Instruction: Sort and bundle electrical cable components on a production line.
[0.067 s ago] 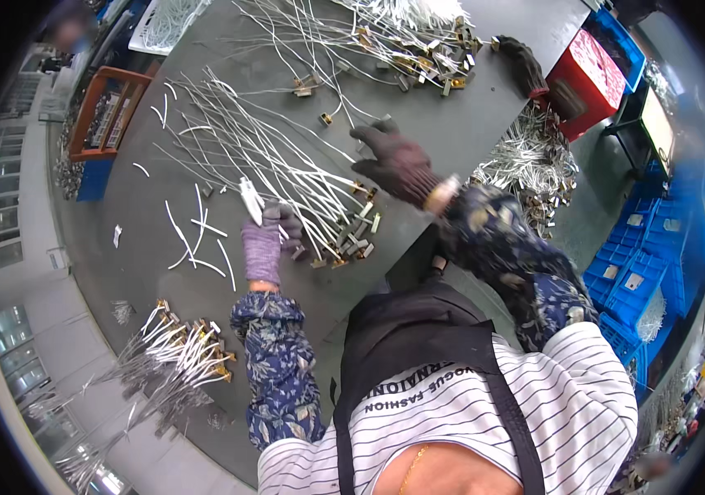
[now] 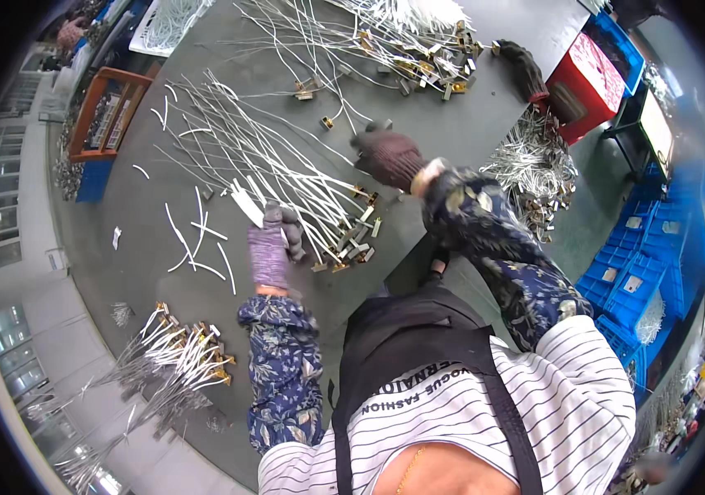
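Observation:
My left hand, in a purple and grey glove, is closed around a small bundle of short white tubes. It is beside a spread of white cables whose ends carry small metal and tan connectors. My right hand, in a dark maroon glove, is over the table to the right of these cables, fingers curled in. Thin white wires run up to its fingertips, but what lies between them is hidden. Loose cut white tubes are scattered left of my left hand.
Another cable pile lies at the far side, and a bundle at the near left. A dark glove with a red cuff lies near a red box. Silvery cables hang at the right edge; blue crates stand beyond.
My right hand has shifted slightly left and its fingers have drawn in. My left hand has moved a little right and down with the white tubes.

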Demonstrator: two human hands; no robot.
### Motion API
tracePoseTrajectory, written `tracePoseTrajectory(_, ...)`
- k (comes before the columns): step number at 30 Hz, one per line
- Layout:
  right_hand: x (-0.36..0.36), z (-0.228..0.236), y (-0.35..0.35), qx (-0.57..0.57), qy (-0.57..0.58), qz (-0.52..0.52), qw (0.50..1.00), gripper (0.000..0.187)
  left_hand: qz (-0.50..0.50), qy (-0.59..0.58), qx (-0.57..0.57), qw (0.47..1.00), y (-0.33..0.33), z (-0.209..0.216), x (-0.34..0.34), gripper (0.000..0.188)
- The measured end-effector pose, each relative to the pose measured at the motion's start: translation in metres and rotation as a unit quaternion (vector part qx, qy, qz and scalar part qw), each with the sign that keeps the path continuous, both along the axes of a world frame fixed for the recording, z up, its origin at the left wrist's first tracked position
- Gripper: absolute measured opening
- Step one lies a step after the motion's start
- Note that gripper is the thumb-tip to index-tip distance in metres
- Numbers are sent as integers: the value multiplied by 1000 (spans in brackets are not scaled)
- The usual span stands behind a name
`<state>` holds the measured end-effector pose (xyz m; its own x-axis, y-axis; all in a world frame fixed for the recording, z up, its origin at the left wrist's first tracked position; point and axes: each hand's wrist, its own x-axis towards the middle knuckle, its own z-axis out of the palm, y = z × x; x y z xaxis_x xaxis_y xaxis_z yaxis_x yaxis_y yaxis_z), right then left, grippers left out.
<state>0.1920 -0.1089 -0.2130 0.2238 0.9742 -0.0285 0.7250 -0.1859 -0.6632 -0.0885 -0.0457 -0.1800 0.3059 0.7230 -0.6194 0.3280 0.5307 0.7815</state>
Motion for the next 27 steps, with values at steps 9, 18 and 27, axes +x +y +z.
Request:
tracePoseTrajectory(9,10,56,-97,-11,651,-29,758,25,61,-262,-79,960,-62,16,138,34)
tracePoseTrajectory(18,-33,-6,-387,-195,494,-377,759,16,173,-307,-134,926,-3,-63,233,22)
tracePoseTrajectory(27,-19,-13,-508,-313,452,-426,719,14,147,-359,-24,921,32,-22,210,22)
